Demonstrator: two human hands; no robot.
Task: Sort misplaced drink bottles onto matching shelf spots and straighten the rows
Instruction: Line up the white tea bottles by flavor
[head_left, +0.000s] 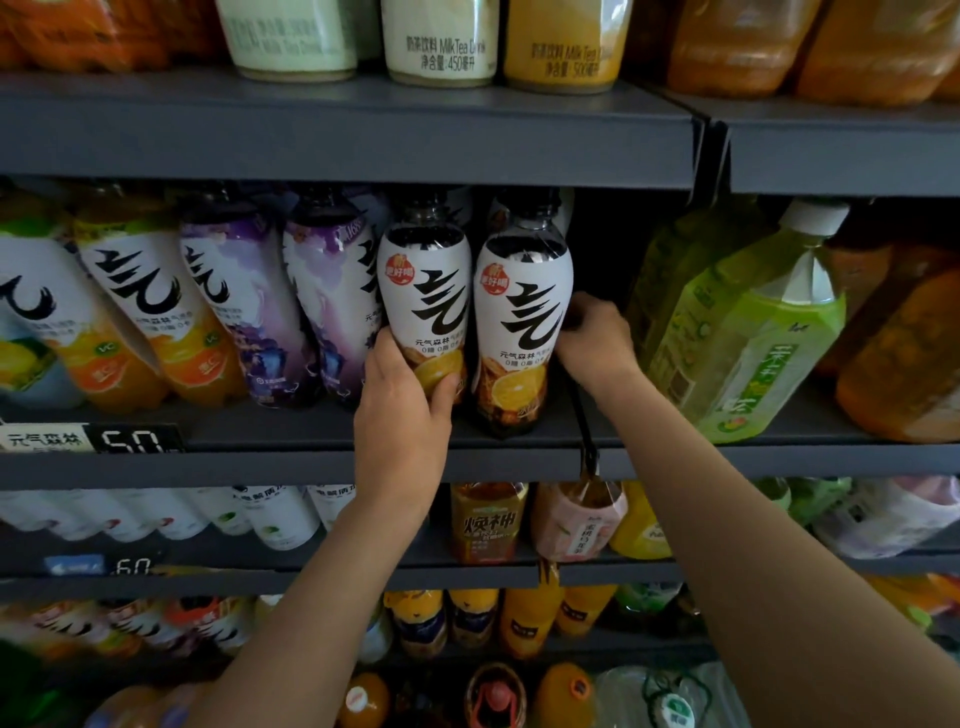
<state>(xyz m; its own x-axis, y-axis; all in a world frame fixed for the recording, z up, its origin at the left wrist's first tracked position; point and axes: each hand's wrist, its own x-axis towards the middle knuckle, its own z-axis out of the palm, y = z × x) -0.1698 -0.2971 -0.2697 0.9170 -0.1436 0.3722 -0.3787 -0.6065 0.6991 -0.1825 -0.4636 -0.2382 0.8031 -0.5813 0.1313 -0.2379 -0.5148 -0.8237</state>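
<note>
The left hand (402, 387) wraps its fingers round the lower half of an upright white bottle (423, 291). Just right of those fingers stands its twin bottle (522, 322), with the right hand (592, 338) curled behind its far side, grip hidden.

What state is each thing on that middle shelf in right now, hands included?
Left hand: grips the left lemon-tea bottle low.
Right hand: fingers curled behind the right lemon-tea bottle.
Left lemon-tea bottle: upright, capped.
Right lemon-tea bottle: upright, on the shelf.
Purple bottles: leaning.
Green tea bottle: tilted, white cap on.
</note>
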